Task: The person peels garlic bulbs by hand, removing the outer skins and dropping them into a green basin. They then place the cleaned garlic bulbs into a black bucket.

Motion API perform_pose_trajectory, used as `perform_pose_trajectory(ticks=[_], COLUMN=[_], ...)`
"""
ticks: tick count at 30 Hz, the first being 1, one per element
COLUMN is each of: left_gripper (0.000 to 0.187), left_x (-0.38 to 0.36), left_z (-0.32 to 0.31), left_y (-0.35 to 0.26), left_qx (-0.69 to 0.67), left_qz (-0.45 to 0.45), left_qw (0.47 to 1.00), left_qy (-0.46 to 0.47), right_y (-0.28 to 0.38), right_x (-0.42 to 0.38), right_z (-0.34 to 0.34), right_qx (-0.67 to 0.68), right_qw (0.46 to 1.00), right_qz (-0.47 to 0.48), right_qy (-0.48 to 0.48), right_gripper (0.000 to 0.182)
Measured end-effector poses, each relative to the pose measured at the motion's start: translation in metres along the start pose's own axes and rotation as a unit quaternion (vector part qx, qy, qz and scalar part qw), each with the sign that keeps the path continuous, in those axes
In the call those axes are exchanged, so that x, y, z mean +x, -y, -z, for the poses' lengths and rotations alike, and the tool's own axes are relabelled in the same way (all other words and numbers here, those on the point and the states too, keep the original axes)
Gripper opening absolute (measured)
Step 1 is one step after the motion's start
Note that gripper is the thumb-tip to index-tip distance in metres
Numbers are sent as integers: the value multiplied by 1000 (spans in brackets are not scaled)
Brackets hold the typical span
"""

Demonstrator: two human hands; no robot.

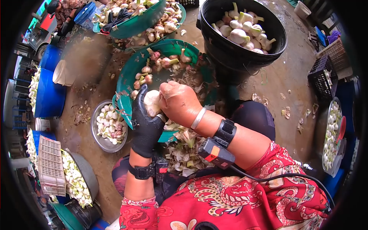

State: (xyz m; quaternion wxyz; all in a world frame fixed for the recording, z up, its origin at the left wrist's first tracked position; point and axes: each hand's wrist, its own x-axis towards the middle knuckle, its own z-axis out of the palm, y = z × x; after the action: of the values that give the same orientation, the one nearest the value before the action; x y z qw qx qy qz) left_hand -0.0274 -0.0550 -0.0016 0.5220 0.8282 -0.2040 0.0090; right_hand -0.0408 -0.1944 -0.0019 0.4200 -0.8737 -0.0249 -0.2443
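A pale garlic bulb (152, 102) sits in my left hand (147, 128), which wears a black glove and is closed around its side. Against the bulb's right side, my bare right hand (180, 101) is curled into a fist; whatever its fingers grip is hidden. Both hands are over the near part of a green basin (123, 82). Inside that basin lie unpeeled garlic bulbs (147, 69) with purplish skins, and loose papery peelings (191, 82). More peelings (188, 153) are heaped below my hands, between my legs.
Right of the basin stands a black bucket (237, 61) with white garlic bulbs (245, 32). A metal bowl (93, 128) of small bulbs is at left. Another green basin (142, 28) lies beyond. Crates (51, 165), blue tubs (50, 96) and a person (63, 17) are around. A cable (283, 175) trails from my right wrist.
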Motion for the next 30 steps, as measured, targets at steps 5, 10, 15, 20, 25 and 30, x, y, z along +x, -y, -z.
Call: perform_pose_trajectory(ticks=[5,10,15,20,25,30], left_gripper=[73,81,91,84,82,77], left_x=[-2,-5,-13,-9,-15,-13], left_z=[2,13,28,51,36,25], left_y=[1,-15,-22,-27,-16,-20], left_qx=[-10,-139,-253,-460,-502,-503], left_qz=[3,86,79,150,209,231], left_qw=[1000,986,963,869,832,825], left_qy=[3,44,59,102,115,114], right_y=[-3,-13,-49,-89,-26,-25], right_x=[-3,1,13,1,18,16], right_z=[-6,-4,14,21,47,42], right_qx=[2,251,83,-134,316,273], right_qw=[999,922,948,944,907,924], right_qz=[-28,-283,-308,-197,-188,-84], right_qy=[-26,86,-22,229,205,254], right_gripper=[5,11,13,11,19,19])
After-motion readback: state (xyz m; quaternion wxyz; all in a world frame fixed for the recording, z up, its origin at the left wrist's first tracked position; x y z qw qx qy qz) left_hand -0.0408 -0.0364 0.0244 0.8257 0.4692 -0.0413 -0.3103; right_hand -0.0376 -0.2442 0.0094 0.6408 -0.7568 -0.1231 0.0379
